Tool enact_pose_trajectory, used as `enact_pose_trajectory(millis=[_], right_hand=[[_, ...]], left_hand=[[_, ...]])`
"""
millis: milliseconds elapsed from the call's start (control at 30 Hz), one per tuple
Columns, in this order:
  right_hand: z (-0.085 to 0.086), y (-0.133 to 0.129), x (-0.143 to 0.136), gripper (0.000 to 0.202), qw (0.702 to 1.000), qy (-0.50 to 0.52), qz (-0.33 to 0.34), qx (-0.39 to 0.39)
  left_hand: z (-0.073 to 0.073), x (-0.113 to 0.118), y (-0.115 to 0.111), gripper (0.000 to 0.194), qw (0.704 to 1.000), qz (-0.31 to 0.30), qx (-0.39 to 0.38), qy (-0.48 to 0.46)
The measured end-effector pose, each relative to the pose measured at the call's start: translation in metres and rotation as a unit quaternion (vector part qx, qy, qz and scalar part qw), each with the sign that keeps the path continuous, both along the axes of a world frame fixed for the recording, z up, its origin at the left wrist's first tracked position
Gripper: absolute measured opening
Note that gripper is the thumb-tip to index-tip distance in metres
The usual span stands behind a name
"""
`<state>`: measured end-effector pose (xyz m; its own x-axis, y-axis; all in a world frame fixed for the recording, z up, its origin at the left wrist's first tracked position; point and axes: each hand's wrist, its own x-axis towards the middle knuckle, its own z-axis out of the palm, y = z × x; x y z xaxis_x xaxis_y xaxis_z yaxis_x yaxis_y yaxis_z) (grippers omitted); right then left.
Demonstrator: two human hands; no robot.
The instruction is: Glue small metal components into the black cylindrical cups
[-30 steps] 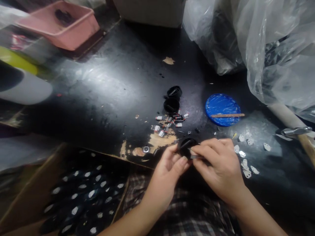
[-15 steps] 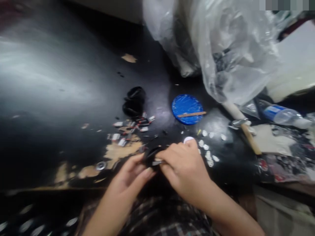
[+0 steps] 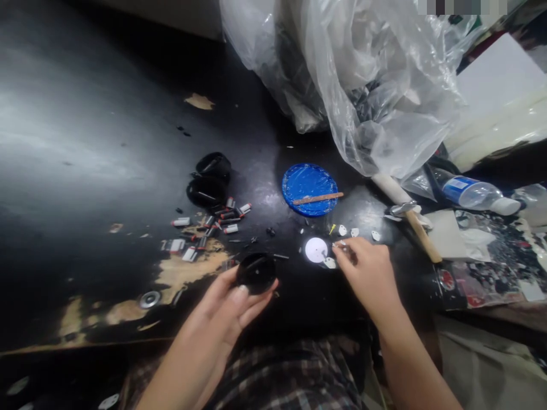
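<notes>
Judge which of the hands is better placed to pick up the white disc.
Probably the right hand: it is close beside the white disc, while the left hand is occupied holding a round black part.

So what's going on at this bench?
A person's left hand holds a black round part above the dark table. The right hand is beside a white disc, fingertips together; whether they pinch anything is unclear. Two more black parts sit beyond a pile of small cylinders. Farther off, a brown stick lies on a blue disc.
</notes>
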<state>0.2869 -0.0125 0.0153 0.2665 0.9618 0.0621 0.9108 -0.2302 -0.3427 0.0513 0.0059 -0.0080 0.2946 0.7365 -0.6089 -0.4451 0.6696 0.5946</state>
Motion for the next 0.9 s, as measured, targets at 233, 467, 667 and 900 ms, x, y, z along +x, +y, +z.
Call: enact_pose_trajectory(millis=[233, 467, 667, 900], right_hand=[[0.012, 0.001, -0.056, 0.007, 0.963, 0.189, 0.194, 0.008], [0.012, 0.002, -0.069, 0.016, 0.943, 0.165, 0.275, 0.093], [0.015, 0.003, -0.073, 0.017, 0.941, 0.112, 0.293, 0.126], [0.018, 0.009, -0.076, 0.021, 0.939, 0.089, 0.309, 0.125]], left_hand=[[0.003, 0.004, -0.002, 0.024, 0.995, 0.028, -0.034, -0.095], [0.004, -0.002, -0.003, 0.024, 0.994, 0.036, -0.029, -0.095], [-0.001, -0.005, -0.007, 0.025, 0.999, 0.003, 0.034, -0.041], [-0.002, -0.007, -0.009, 0.025, 0.996, -0.029, 0.074, -0.041]])
